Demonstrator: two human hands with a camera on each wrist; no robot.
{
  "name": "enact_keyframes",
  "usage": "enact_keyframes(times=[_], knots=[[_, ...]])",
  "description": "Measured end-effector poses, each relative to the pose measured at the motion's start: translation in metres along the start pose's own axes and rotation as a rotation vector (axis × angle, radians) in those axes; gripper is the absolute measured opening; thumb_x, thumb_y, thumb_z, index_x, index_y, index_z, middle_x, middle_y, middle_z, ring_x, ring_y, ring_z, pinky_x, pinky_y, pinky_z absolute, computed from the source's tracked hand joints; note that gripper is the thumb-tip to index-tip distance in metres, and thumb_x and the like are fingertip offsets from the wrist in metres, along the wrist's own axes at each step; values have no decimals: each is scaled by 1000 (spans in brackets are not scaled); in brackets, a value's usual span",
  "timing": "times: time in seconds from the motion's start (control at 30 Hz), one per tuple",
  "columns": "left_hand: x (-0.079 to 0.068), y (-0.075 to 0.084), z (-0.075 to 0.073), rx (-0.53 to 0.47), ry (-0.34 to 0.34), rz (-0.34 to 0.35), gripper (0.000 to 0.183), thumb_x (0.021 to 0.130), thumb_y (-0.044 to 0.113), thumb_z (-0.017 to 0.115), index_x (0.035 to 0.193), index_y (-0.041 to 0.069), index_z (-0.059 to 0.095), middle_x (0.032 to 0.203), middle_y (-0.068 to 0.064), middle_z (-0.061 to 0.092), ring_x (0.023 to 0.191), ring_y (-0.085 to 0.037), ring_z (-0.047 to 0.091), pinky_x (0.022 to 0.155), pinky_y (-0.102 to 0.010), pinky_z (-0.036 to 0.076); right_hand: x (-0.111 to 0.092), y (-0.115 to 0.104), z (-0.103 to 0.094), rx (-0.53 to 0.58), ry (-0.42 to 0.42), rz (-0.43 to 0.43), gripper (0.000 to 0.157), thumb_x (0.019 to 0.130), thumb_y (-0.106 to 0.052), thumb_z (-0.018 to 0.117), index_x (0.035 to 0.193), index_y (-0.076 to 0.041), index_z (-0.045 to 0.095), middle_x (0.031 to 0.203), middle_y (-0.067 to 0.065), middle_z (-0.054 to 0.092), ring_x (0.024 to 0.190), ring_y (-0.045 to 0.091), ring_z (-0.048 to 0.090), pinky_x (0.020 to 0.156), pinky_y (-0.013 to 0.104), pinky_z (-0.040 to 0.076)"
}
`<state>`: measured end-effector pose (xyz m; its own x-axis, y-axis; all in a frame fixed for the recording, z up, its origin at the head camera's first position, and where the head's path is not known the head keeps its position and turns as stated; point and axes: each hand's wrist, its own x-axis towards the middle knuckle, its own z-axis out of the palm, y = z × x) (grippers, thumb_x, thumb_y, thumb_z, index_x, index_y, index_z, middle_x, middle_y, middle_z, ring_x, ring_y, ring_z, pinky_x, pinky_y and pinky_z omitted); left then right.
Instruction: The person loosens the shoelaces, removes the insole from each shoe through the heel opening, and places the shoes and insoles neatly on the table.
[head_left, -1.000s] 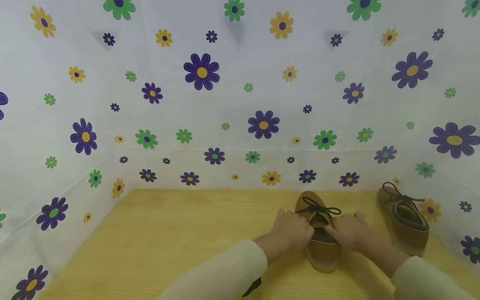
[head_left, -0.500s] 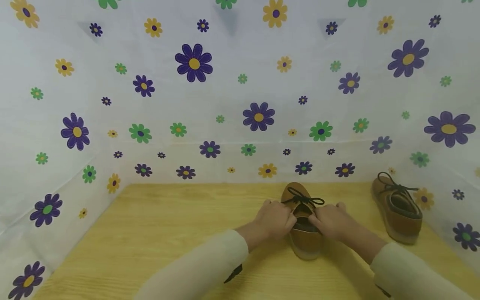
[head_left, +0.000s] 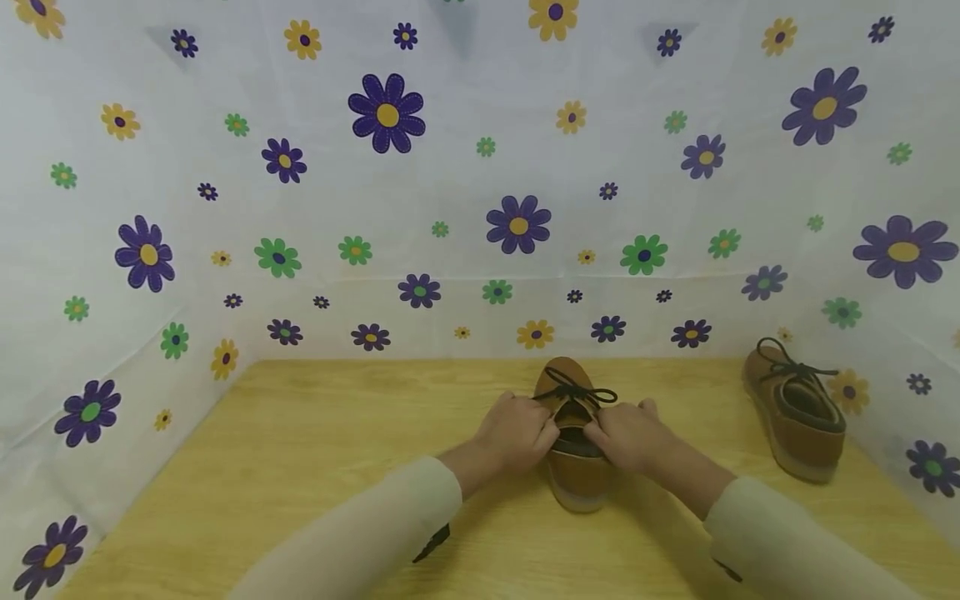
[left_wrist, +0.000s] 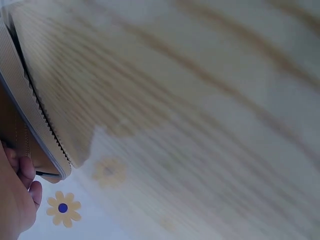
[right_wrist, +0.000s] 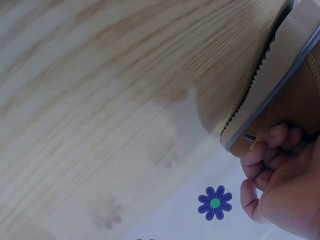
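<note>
A brown lace-up shoe [head_left: 581, 483] with a tied black bow points its toe toward the back wall. My left hand [head_left: 517, 433] grips its left side, thumb at the opening. On the opposite side my right hand [head_left: 633, 435] holds it the same way. In the left wrist view, curled fingers [left_wrist: 27, 172] lie against the brown upper above a ribbed, pale sole [left_wrist: 37, 110]. The right wrist view has the bent fingers [right_wrist: 275, 137] on the upper near a lace end. Whether the sole touches the table cannot be told.
A matching brown shoe [head_left: 810, 442], its laces also tied, stands at the right by the side wall. The yellow wood-grain tabletop [head_left: 337, 425] meets a white cloth wall [head_left: 450, 183] printed with flowers at the back and sides.
Both hands have moved left together with the shoe between them, widening its distance from the other shoe. The hold looks the same. The head view has shifted slightly.
</note>
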<state>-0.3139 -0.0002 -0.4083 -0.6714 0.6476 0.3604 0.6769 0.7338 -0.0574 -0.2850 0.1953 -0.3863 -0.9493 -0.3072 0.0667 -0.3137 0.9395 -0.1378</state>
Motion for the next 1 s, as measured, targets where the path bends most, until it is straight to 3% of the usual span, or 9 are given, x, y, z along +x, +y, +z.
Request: enact_keyframes(times=[0.23,0.7,1.0], knots=[[-7,-11,0,-22,16,-2,39,92,25,31,54,19,36,52,6,37,50,-12,36,56,-26,25,6,-9,4,17,9,15,41,95,-32,33,60,-17,47,63,-3,55,62,15,51,67,42,27],[-37,-28,-8,-45,15,-47,38,92,24,34,54,20,37,54,7,36,50,-10,35,59,-26,28,11,-38,16,43,50,-24,46,95,-32,34,53,-17,45,54,-5,48,57,14,47,69,42,30],[-54,-35,-11,-22,134,-57,35,90,20,41,55,21,37,55,8,36,51,-9,35,56,-25,27,13,-56,20,94,72,-36,46,94,-31,33,52,-17,46,53,-5,47,58,14,48,69,42,31]])
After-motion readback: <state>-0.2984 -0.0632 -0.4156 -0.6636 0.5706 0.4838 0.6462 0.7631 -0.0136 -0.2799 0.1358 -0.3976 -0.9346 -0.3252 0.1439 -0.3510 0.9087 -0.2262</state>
